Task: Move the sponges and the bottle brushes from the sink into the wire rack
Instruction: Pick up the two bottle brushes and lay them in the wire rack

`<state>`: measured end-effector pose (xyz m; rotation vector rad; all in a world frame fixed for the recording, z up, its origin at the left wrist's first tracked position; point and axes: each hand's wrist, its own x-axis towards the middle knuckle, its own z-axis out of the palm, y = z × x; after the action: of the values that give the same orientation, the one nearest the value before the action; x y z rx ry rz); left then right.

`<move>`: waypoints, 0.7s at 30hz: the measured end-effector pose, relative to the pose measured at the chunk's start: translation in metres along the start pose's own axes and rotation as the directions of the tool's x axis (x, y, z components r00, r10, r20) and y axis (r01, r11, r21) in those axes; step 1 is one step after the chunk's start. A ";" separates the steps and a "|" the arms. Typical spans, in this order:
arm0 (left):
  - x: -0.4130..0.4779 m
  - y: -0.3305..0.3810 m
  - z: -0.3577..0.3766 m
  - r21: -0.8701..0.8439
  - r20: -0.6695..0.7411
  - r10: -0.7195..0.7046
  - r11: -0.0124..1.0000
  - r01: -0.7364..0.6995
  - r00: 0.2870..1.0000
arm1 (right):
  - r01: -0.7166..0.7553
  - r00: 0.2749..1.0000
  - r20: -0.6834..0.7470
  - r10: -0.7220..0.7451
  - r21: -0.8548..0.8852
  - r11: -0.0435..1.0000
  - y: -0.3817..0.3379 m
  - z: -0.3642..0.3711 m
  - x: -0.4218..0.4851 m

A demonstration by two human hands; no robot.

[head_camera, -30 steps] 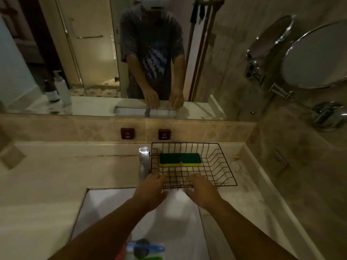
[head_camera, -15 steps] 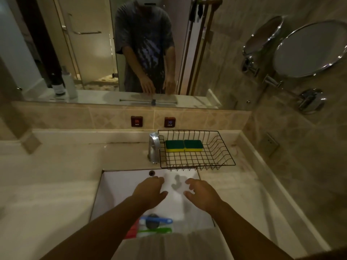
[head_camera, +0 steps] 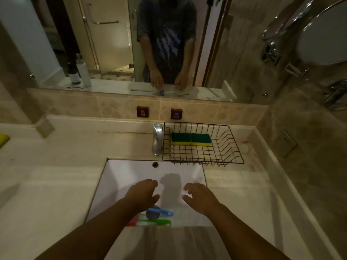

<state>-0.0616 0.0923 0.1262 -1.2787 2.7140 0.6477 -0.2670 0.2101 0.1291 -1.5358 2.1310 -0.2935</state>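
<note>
1. The left hand (head_camera: 143,195) is hovering over the white sink (head_camera: 129,177), palm down, fingers loosely curled and empty.
2. The right hand (head_camera: 200,198) is hovering beside it, apart from the left, fingers spread and slightly bent, gripping nothing.
3. The bottle brushes are lying at the near end of the sink, just below and between the two hands: a blue brush (head_camera: 161,212) is resting over the drain (head_camera: 153,215), a green brush (head_camera: 155,222) is lying nearer than the blue one, and a red piece (head_camera: 132,221) is showing at the left hand's wrist. How many brushes are there cannot be told, as the left forearm is covering part of them.
4. The wire rack (head_camera: 231,147) is standing on the table (head_camera: 56,175), beyond the right hand, past the far edge of the sink.
5. Two sponges, the left sponge (head_camera: 180,138) and the right sponge (head_camera: 201,139), are lying side by side in the far left part of the rack, green face up, yellow beneath, touching end to end.
6. The tap (head_camera: 157,139) is standing just left of the rack, beyond the left hand.
7. A hot button (head_camera: 142,111) and a cold button (head_camera: 176,113) are sitting on the tiled wall behind the tap.
8. The mirror (head_camera: 112,44) above is reflecting the person's torso and both hands.
9. A round mirror (head_camera: 324,38) is hanging on the wall far to the right of the right hand.
</note>
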 end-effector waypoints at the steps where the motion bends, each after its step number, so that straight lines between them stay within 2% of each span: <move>1: -0.002 -0.003 0.001 0.009 0.012 -0.017 1.000 0.017 1.000 | 0.013 1.000 0.013 -0.013 0.004 1.000 0.000 0.003 0.003; 6: -0.015 -0.018 0.007 -0.069 0.021 -0.146 0.987 0.147 0.989 | 0.008 0.998 0.055 -0.011 0.049 0.999 -0.004 0.027 0.020; 11: -0.014 -0.028 0.015 -0.119 0.050 -0.190 0.974 0.195 0.981 | 0.020 0.990 0.137 -0.028 0.063 0.998 -0.010 0.051 0.030; 21: -0.009 -0.075 0.045 -0.198 0.155 -0.101 0.972 0.131 0.983 | -0.027 0.978 0.206 0.017 0.047 0.999 -0.014 0.093 0.052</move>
<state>-0.0044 0.0746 0.0613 -1.3629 2.4882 0.9896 -0.2208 0.1671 0.0424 -1.4469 1.9637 -0.1701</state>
